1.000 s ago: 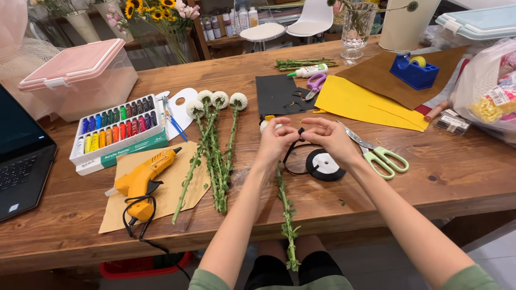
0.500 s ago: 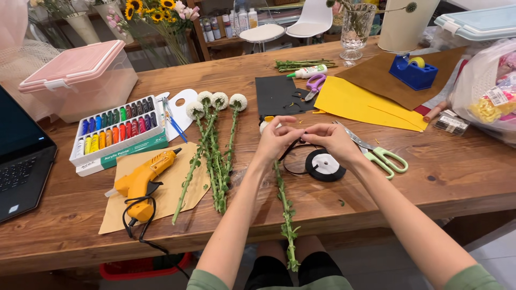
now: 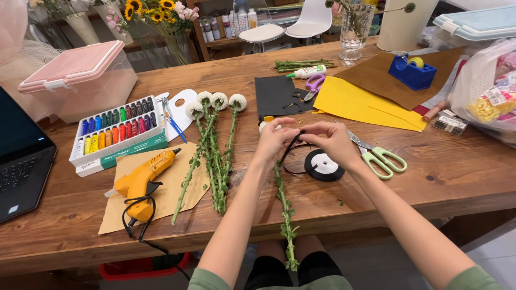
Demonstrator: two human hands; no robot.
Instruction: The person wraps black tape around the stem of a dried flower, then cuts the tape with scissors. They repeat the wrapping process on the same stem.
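Both hands have stayed in place over the bench since a second ago, left hand and right hand pinched on black ribbon atop a green stem, the ribbon spool just below the right hand.

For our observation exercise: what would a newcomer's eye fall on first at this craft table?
Probably the left hand and right hand, meeting mid-table over a green stem with black ribbon from the spool. Next, the yellow glue gun at left, below the bright paint set.
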